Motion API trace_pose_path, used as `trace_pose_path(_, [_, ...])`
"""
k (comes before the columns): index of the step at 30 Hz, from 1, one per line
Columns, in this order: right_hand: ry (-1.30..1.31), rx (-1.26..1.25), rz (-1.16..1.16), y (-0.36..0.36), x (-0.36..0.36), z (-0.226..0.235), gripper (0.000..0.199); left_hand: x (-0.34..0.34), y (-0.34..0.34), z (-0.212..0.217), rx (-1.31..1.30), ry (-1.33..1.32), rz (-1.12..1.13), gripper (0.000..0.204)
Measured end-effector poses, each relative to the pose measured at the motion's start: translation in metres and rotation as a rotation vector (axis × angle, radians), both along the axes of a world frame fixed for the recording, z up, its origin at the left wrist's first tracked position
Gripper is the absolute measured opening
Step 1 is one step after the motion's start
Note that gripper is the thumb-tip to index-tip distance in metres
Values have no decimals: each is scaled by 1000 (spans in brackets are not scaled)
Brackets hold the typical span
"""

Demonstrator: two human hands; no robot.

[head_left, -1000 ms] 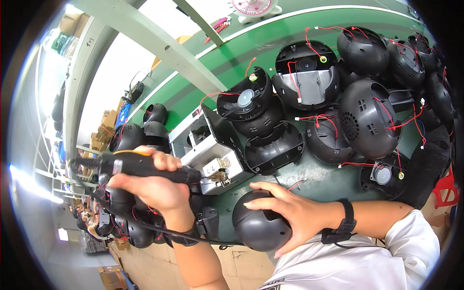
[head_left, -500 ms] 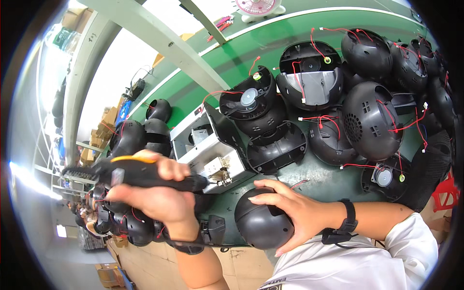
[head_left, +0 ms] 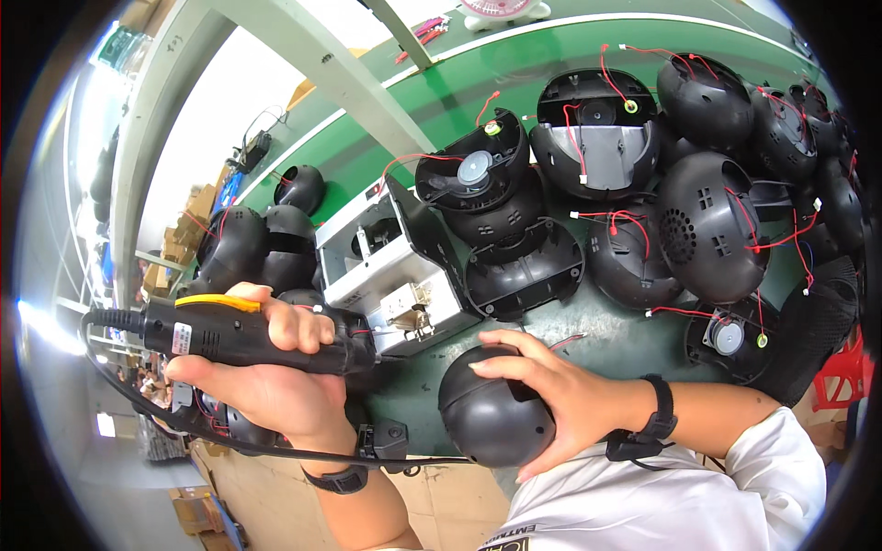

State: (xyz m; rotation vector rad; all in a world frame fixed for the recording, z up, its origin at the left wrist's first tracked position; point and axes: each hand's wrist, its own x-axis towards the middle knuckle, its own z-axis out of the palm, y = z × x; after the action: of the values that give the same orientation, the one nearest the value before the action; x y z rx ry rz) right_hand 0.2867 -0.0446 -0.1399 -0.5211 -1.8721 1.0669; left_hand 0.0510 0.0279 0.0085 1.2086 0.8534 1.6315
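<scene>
Close in, the right hand (head_left: 560, 399) cups a black dome shell (head_left: 491, 413) on the green surface (head_left: 606, 321), while the left hand (head_left: 266, 367), clamped on a black electric screwdriver (head_left: 248, 335), lies level, tip pointing right toward the dome.

A black electric screwdriver with a yellow lever (head_left: 248, 331), glossy black plastic dome shells (head_left: 491, 413) trailing red wires (head_left: 781, 241), a green desk (head_left: 441, 101), a white sleeve (head_left: 680, 496).

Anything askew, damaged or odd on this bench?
Nothing looks damaged. The black dome-shaped plastic housings lie heaped at mixed angles on the green bench, with loose red wires trailing across them.
</scene>
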Motion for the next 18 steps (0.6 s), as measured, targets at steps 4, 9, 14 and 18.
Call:
trace_pose_path(4, [17,-26,-2,1,-1,-1,122,12,15,-3,59,-104,112,96])
trace_pose_path(9, [-7,-15,-7,0,2,0,121,25,37,-30,13,69,250,96])
trace_pose_path(14, [0,-7,-7,0,1,-1,123,25,45,-22,-86,44,239,92])
trace_pose_path(18, [12,0,-9,1,1,-2,126,37,68,-13,-220,186,210,80])
